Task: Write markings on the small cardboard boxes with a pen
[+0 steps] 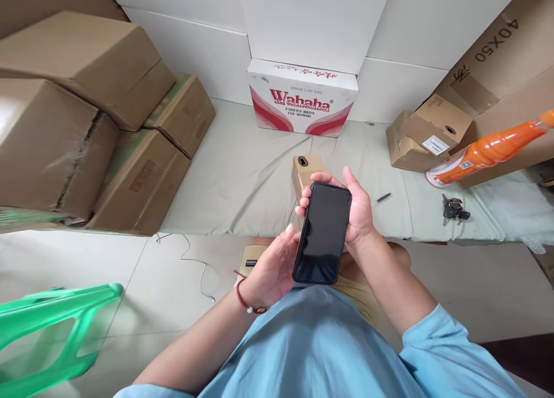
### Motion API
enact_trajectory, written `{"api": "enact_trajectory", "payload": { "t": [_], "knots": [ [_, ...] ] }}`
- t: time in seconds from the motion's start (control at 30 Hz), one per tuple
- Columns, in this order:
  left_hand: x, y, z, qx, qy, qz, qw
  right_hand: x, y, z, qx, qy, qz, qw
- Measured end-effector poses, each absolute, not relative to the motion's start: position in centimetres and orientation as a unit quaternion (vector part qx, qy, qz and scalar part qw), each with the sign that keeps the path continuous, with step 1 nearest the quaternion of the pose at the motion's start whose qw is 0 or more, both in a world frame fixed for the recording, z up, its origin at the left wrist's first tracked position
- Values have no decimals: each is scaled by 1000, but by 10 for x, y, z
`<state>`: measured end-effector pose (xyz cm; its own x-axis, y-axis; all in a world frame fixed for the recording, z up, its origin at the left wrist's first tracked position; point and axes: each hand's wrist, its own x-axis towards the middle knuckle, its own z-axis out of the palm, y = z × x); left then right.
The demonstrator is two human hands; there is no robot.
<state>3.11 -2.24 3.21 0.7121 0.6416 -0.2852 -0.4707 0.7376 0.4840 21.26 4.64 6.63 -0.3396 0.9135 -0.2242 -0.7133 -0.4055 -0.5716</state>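
Note:
A black smartphone (325,236) with a dark screen lies face up over my lap, held between both hands. My right hand (359,213) wraps round its upper end from behind, fingertips showing past the left edge and thumb raised at the top right corner. Against the lower left side rests my left hand (277,268), its thumb beside the edge and its other fingers mostly hidden under the phone. Just beyond the phone, a small brown cardboard box (318,162) with a dark oval mark stands on the cloth-covered table (242,179).
Large cartons (142,179) are stacked at the left. A Wahaha water carton (303,101) stands against the wall. To the right are small boxes (441,121), an orange bottle (489,153), keys (454,209) and a pen (383,198). A green stool (73,334) stands lower left.

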Motion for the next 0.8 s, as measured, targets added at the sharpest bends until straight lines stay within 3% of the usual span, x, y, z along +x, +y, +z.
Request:
{"api": "enact_trajectory", "payload": {
  "t": [0.17,0.37,0.6,0.8],
  "knots": [
    [46,-24,10,138,83,274,948,206,41,65,-245,-239,813,470],
    [55,-34,-2,151,63,298,941,219,42,60,-316,-322,791,412],
    [62,-30,-8,124,96,369,916,257,37,46,-426,-278,623,594],
    [65,-22,-7,108,105,369,917,290,16,24,-479,-251,548,638]
  ]
}}
